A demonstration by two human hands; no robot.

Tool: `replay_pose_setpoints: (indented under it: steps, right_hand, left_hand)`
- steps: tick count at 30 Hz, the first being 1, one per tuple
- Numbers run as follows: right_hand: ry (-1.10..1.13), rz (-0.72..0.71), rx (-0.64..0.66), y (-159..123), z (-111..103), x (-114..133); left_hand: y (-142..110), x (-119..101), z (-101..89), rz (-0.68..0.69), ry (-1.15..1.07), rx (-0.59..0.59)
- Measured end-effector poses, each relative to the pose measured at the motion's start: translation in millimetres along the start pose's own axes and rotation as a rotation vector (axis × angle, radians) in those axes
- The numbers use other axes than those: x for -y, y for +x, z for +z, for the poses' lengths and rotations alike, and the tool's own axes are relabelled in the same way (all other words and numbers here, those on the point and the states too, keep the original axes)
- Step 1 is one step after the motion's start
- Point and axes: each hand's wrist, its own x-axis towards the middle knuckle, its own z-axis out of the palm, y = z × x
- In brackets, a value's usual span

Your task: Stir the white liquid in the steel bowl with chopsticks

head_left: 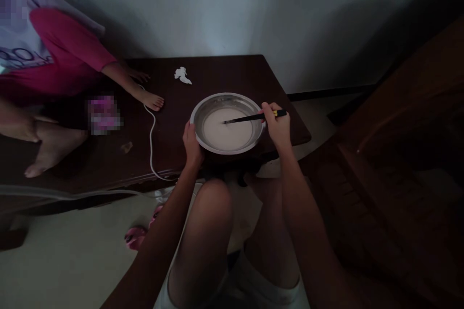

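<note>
A round metal basin (232,100) sits near the front right of a dark wooden table, holding a smooth, pale, whitish liquid mixture (232,137). Against its left side my left hand (192,145) is closed, thumb by the rim and the other fingers mostly hidden. In my right hand (277,126), over the right rim, are black chopsticks (246,118) with a yellow band near the top end. They slant down to the left, and their tips touch the mixture around the middle of the basin. Whether there are two sticks or one is hard to make out.
Another person in a pink sleeve (72,41) sits on the table (232,70) at left. A crumpled white tissue (182,76), a white cable (151,140) and a blurred pink packet (104,115) lie there. Pink shoes (136,238) rest on the floor; dark wooden furniture (362,193) stands right.
</note>
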Motion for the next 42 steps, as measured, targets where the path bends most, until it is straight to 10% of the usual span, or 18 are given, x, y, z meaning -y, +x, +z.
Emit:
replay_pose_setpoints:
  steps: [5,11,16,22,28,34,42]
  right_hand:
    - [0.042,0.057,-0.155,0,-8,-1]
    - [0.013,-0.050,0.080,-3,-1,5]
    - [0.046,0.017,-0.121,-1,-9,0]
    - [0.060,-0.040,0.118,-7,-1,6]
    - [0.051,0.022,-0.095,-3,-8,1]
    - [0.053,-0.020,0.107,-7,0,7]
    - [0.074,0.033,-0.064,-5,-7,3]
  left_hand:
    - [-2,-2,0.6,-0.007,-0.011,0.013]
    - [0,2,-0.5,0.004,-0.018,-0.006]
    - [0,4,-1.0,0.015,-0.021,0.029]
    - [0,3,-2.0,0.044,0.003,0.023]
    - [1,5,-2.0,0.027,-0.011,0.012]
    - [0,3,-1.1,-0.003,-0.011,-0.004]
    - [-1,1,-0.8,0.002,-0.013,0.011]
